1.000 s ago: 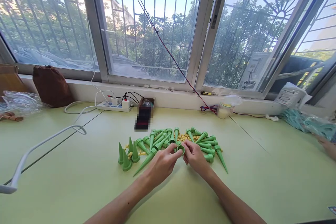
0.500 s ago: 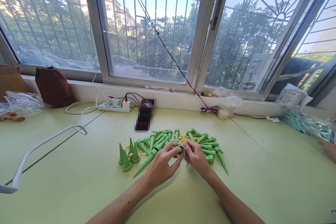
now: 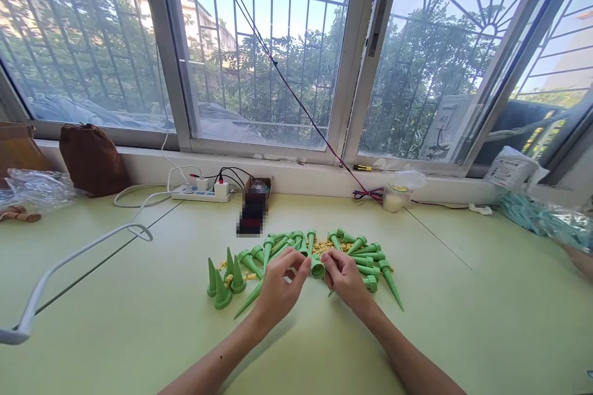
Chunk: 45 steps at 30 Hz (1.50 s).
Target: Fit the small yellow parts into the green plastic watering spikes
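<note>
My right hand (image 3: 346, 274) is closed, its thumb and fingers pinching a green plastic plant-watering spike (image 3: 317, 268) whose round, hollow end faces me. To the left of that opening is my left hand (image 3: 283, 281), thumb and index fingertips close together in a pinch; what lies between them, if anything, is too small to make out. Around both hands lie more green spikes (image 3: 367, 257), many on their sides. Small yellow pieces (image 3: 324, 248) are heaped behind the hands. A few green cones (image 3: 223, 294) stand point up at the left.
A white power strip (image 3: 201, 193) with plugs and a small box (image 3: 259, 186) sit near the windowsill. A white cable (image 3: 83, 247) arches over the left side. A tied bundle of wires (image 3: 368, 194) and a jar (image 3: 395, 199) are behind. Another person's hand (image 3: 579, 256) shows at right.
My left hand has shifted slightly left and away from the held spike, so its open end shows more fully. My right hand stays almost in place.
</note>
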Tool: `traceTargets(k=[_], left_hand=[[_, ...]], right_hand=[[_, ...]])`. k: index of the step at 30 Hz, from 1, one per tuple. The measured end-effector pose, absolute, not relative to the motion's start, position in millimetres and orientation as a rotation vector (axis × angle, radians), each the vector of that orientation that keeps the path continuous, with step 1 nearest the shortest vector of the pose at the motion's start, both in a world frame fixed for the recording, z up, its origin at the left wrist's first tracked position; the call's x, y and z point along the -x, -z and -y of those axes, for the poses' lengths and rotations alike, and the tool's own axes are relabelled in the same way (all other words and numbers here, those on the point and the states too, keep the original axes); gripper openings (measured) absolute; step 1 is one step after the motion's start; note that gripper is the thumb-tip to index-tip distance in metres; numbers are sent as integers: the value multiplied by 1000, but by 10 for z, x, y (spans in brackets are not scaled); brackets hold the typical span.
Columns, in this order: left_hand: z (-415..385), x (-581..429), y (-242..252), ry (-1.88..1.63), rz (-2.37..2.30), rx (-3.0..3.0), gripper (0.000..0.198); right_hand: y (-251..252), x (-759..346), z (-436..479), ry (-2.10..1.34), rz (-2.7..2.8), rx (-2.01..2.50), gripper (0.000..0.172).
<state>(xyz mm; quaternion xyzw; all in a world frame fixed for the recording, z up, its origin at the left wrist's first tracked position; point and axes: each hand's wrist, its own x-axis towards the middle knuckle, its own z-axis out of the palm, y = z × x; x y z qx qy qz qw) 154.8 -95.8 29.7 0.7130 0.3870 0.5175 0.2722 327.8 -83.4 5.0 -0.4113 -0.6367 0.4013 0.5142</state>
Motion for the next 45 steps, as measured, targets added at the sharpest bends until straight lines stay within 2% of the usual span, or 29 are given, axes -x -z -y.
traceTargets(k=[6, 21, 34, 45], left_hand=[[884, -1516, -280, -1170, -1025, -1887, 52], [914, -1537, -279, -952, -873, -1646, 42], [915, -1528, -128, -1131, -992, -1925, 21], [929, -1555, -190, -1171, -938, -1898, 28]], right_hand=[[-26, -3278, 841, -990, 1555, 925, 44], [-119, -3264, 935, -904, 1563, 945, 41], [-77, -3237, 910, -926, 1575, 984, 44], [-81, -3248, 894, -1019, 1493, 966, 44]])
